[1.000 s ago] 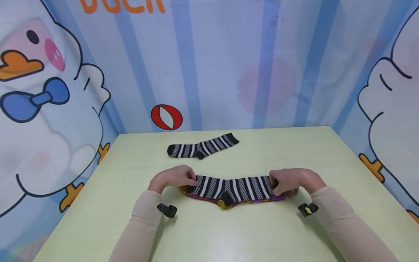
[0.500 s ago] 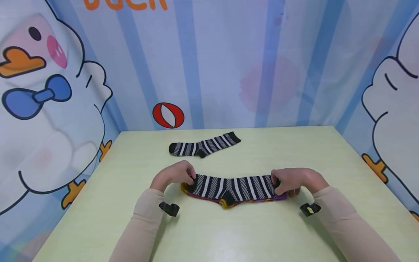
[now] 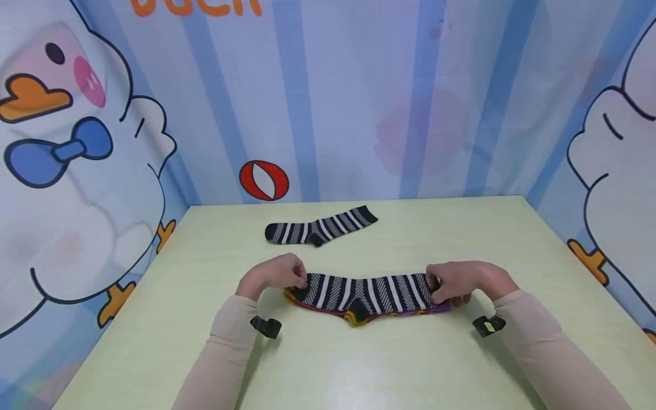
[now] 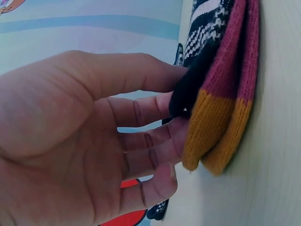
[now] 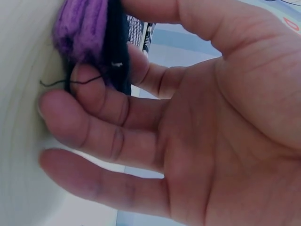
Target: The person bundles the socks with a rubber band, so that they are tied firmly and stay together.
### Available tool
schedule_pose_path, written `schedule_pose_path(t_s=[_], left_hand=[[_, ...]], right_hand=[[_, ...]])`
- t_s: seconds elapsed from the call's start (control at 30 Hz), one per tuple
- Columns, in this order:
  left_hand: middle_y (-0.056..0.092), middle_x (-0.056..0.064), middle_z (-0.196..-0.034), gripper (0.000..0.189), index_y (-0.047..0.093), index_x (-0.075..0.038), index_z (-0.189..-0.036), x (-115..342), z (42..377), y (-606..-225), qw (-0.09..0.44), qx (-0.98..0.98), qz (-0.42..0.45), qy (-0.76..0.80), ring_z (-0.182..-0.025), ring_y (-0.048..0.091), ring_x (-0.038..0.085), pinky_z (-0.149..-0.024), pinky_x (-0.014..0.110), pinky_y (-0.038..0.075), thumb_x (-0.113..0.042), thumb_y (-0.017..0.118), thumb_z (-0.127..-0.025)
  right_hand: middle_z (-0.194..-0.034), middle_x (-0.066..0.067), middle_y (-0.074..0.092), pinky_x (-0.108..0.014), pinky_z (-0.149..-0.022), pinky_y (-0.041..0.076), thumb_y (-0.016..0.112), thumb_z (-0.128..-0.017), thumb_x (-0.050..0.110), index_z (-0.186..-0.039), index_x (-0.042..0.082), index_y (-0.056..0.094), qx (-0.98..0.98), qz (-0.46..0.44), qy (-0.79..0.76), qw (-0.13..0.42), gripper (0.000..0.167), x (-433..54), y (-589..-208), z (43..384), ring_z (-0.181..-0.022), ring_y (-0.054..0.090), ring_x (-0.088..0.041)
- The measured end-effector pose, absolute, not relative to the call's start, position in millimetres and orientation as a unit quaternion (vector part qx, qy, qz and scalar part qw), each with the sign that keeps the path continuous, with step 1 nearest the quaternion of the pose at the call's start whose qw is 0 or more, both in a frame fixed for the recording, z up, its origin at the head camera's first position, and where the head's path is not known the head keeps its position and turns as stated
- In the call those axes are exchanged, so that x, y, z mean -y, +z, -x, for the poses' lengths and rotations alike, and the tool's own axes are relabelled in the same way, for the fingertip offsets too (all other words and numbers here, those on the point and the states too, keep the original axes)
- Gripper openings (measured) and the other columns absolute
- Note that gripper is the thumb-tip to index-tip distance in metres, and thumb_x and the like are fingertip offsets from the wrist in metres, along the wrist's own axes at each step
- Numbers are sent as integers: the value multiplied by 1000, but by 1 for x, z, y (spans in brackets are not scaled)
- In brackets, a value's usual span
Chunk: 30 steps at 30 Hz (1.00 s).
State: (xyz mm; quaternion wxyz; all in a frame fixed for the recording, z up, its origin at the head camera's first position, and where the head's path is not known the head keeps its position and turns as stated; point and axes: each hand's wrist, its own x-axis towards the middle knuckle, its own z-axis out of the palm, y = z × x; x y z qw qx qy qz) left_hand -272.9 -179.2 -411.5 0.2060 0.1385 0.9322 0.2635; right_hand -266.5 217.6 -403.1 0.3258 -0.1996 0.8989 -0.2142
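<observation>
A black sock with white and grey stripes point(image 3: 369, 293) lies flat, stacked on knitted socks with mustard toes and heels point(image 3: 355, 320). At the toe end on the left, my left hand point(image 3: 277, 272) pinches the striped sock's black toe between thumb and fingers. The left wrist view shows two mustard and magenta toes point(image 4: 211, 127) just below that pinch. My right hand point(image 3: 456, 281) pinches the dark cuff at the other end, its remaining fingers loosely bent near the table. Purple cuffs point(image 5: 84, 28) sit under the dark one in the right wrist view, with a loose thread point(image 5: 54, 83) hanging out.
A second striped sock point(image 3: 322, 226) of the same pattern lies farther back on the pale table point(image 3: 359, 370). Behind the table hangs a blue striped cloth backdrop point(image 3: 338, 114) with duck drawings. Wrist cameras point(image 3: 266, 327) are strapped to both sleeves.
The head view has shifted slightly. Both hands stay at the two ends of the striped sock, with the left fingers adjusting a little at the toe. The stack lies as before.
</observation>
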Motion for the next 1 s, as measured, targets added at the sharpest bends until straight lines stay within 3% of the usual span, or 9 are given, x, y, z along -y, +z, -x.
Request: schedule_pose_path(t_s=[0.3,0.63,1.0], left_hand=[[60,3,-81,10,64,-8,-92,187,267,-404,201,-932,-151,262,-74,53,16,-65,30,42,-17,65,-97],[61,4,-86,13,63,-8,-96,198,270,-395,163,-924,-149,312,-80,58,21,-72,34,47,-20,65,-98],[62,8,-98,15,62,-5,-105,221,272,-399,122,-918,-109,360,-86,61,23,-76,35,51,-18,62,-99]], right_hand=[[-72,-7,60,-32,-57,46,69,-91,18,-102,9,51,-895,236,-212,314,23,-220,-401,268,-57,56,-18],[-77,-7,63,-35,-64,46,65,-98,26,-112,4,58,-907,276,-227,222,27,-248,-383,283,-66,59,-24],[-91,-8,68,-34,-68,51,65,-98,22,-123,-2,57,-903,312,-249,161,36,-229,-373,300,-76,66,-24]])
